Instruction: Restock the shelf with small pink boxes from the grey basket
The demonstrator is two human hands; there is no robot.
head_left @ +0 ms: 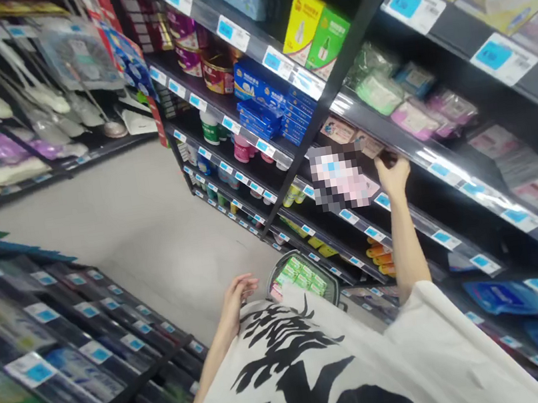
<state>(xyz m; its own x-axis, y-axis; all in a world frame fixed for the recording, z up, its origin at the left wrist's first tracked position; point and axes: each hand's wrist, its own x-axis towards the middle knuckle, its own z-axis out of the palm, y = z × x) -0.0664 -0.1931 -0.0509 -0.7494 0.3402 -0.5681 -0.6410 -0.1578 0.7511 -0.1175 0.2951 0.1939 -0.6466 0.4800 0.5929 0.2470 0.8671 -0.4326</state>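
Observation:
My right hand reaches into a middle shelf on the right, at the end of a row of small brown boxes with printed figures. Its thumb and fingers are curled around a dark spot, and the fingertips are partly hidden by the shelf, so what lies in the grasp cannot be made out. Low in front of my body, my left hand is held with loosely bent fingers apart and nothing in it. Just beyond it, a dark shopping basket stands on the floor, with green boxes and some pink packaging inside.
Blue boxes, cans and a yellow box fill shelves along the aisle. Above my right hand lie wrapped pink packs. Another shelf unit runs along the left. Brushes hang at the back beyond the grey floor.

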